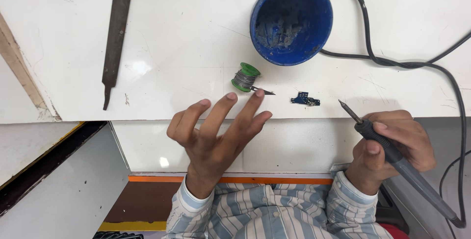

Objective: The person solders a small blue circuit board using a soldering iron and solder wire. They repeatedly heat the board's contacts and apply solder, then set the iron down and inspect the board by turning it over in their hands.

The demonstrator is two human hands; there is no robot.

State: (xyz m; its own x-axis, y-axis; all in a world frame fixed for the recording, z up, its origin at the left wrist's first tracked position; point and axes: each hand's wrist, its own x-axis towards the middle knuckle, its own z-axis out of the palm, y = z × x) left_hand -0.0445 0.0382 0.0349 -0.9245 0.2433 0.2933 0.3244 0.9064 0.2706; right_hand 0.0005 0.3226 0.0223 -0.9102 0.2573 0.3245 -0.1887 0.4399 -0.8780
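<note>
My right hand [392, 148] grips a soldering iron [387, 148] by its dark handle, the metal tip pointing up-left over the white table's front edge. My left hand [216, 133] hovers empty with fingers spread, just in front of that edge. Beyond its fingertips lies a small green spool of solder wire [245, 77] with a loose end sticking out to the right. A tiny blue circuit board [305, 99] lies between the spool and the iron's tip. Both hands are apart from the spool and the board.
A dirty blue bowl [291, 21] stands at the back of the white table [171, 33]. A long dark metal file [115, 35] lies at the left. The iron's black cable [392, 62] loops across the right side. Striped shirt sleeves show below.
</note>
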